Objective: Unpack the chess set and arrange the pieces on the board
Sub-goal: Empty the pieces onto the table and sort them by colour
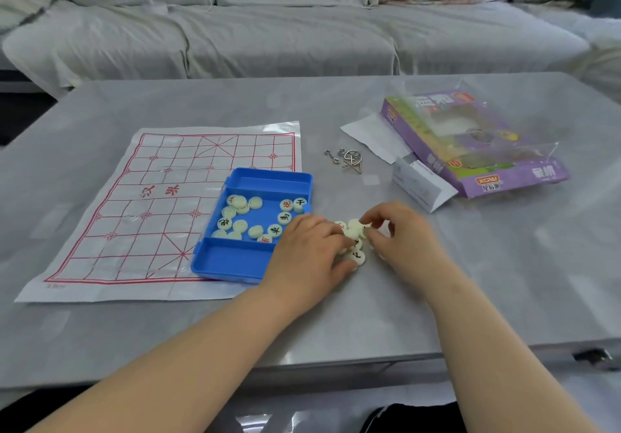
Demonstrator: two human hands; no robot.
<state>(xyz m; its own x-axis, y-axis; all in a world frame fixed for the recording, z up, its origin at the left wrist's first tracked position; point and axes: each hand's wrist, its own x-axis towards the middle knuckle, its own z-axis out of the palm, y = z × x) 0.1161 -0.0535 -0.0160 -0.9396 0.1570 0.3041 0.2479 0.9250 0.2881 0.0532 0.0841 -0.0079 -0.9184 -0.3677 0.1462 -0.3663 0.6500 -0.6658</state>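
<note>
A paper board (161, 204) printed with a red grid lies flat on the left half of the tabletop (487, 281). An open blue case (235, 259) sits over the board's near right corner. Its middle compartment holds a scatter of round pale pieces (250, 217) marked in red or black.

Just right of the case, midway along the tabletop and nearer its front edge than its far one, lies a small heap of pieces (355, 247). The left hand (309, 251) lies over the heap's left side, fingers bent and thumb against the nearest disc; whether it actually grips any cannot be told. The right hand (400, 234) reaches in from the other side, fingers curled, thumb and forefinger pinching a pale piece (364, 225) at the heap's far side.

Towards the far right corner rests a purple box (524, 177) under a clear wrapper, with a folded white leaflet (420, 184) by its near end. A few metal ring puzzles (351, 158) lie between the box and the board.
</note>
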